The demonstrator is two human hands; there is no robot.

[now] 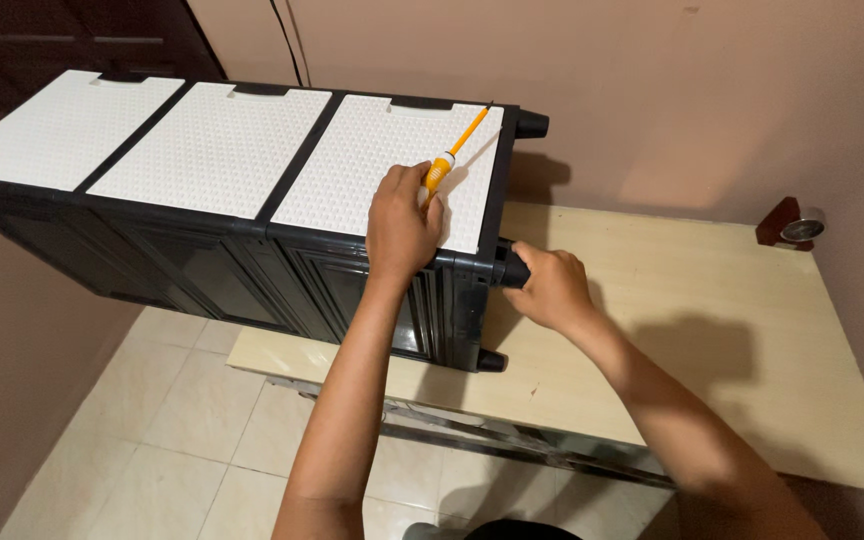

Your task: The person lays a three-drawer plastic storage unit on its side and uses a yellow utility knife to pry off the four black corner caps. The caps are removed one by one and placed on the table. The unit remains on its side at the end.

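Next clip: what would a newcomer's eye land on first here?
A big black cabinet with white panels lies on its side, one end on a pale wooden table. The left hand rests on its top edge beside an orange screwdriver lying on the white panel. The right hand grips a black foot at the cabinet's end.

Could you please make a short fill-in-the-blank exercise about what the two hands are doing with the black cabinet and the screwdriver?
1. The left hand rests on the ____ handle of the slim screwdriver.
2. The right hand grips a short black ____ at the end of the black plastic cabinet.
3. The cabinet lies on a pale ____ table.

Missing words: orange; foot; wooden
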